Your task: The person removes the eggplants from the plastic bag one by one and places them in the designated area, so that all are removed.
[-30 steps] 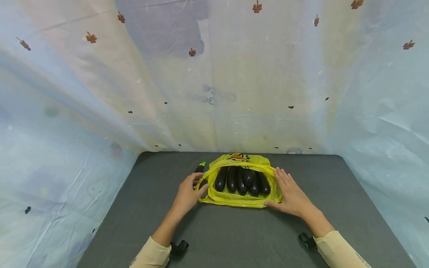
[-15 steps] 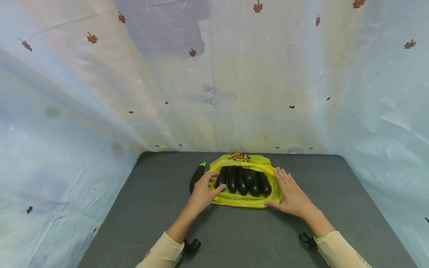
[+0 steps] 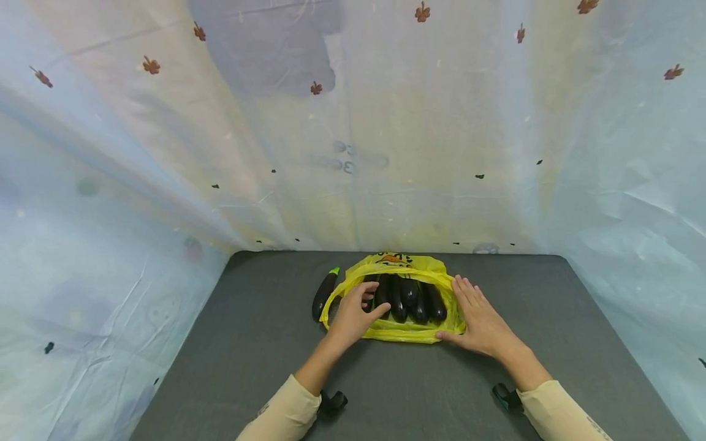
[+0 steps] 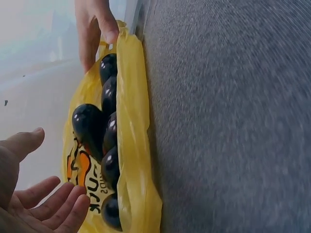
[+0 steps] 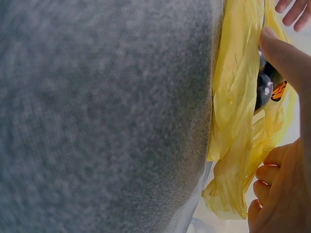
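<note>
Since a second ago, the left hand (image 3: 353,313) is moving right, from the left edge of the yellow bag (image 3: 405,335) to above its open mouth. I am seeing shiny dark eggplants (image 3: 399,306) lying side by side inside the bag, with one lying over its neighbors. Left fingers (image 4: 39,192) are bending loosely, leaving a wide gap to the thumb, and they are holding nothing. I am not able to tell if they are touching anything in there. Across from it, the right hand (image 3: 484,321) is staying put, touching the bag's right side with straight fingers and resting its thumb on the near edge. One more eggplant (image 3: 324,296) is lying outside, just left of the bag. Everything is sitting on a dark gray surface (image 3: 419,392), and a pale sheet (image 3: 353,208) is hanging behind.
</note>
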Demonstrator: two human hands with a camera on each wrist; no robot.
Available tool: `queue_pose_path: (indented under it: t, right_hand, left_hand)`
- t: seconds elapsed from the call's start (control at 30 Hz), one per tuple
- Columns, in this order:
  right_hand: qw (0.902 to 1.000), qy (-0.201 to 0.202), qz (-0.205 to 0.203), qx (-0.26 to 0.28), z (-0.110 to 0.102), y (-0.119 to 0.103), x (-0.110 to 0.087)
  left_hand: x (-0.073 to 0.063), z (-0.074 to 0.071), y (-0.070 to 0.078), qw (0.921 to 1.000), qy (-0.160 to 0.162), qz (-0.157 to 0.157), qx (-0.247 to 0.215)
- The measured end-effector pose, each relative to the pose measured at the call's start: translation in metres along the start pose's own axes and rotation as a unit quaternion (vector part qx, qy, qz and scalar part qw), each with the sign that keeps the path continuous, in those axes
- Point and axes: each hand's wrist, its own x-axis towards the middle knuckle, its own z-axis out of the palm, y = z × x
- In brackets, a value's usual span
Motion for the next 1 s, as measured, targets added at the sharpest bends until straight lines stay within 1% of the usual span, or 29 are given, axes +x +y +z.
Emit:
queue_pose_path:
  t: [0.13, 0.47, 0.73, 0.87, 1.0]
  right_hand:
    - [1.0, 0.0, 0.001, 0.002, 0.0, 0.0, 0.001]
    - [1.0, 0.0, -0.003, 0.004, 0.001, 0.0, 0.001]
    - [1.0, -0.003, 0.0, 0.005, 0.001, -0.001, 0.001]
    - [1.0, -0.004, 0.003, 0.008, 0.0, -0.002, 0.0]
    - [1.0, 0.003, 0.0, 0.009, 0.0, -0.004, 0.0]
  left_hand:
    - [0.004, 0.009, 0.001, 1.0, -0.001, -0.004, 0.0]
    - [0.011, 0.028, 0.01, 0.9997, 0.007, -0.011, 0.02]
    - [0.014, 0.045, 0.011, 0.9994, 0.012, 0.003, 0.033]
    - [0.016, 0.05, 0.014, 0.9991, 0.016, -0.002, 0.038]
    - [0.017, 0.054, 0.016, 0.9984, 0.028, -0.012, 0.047]
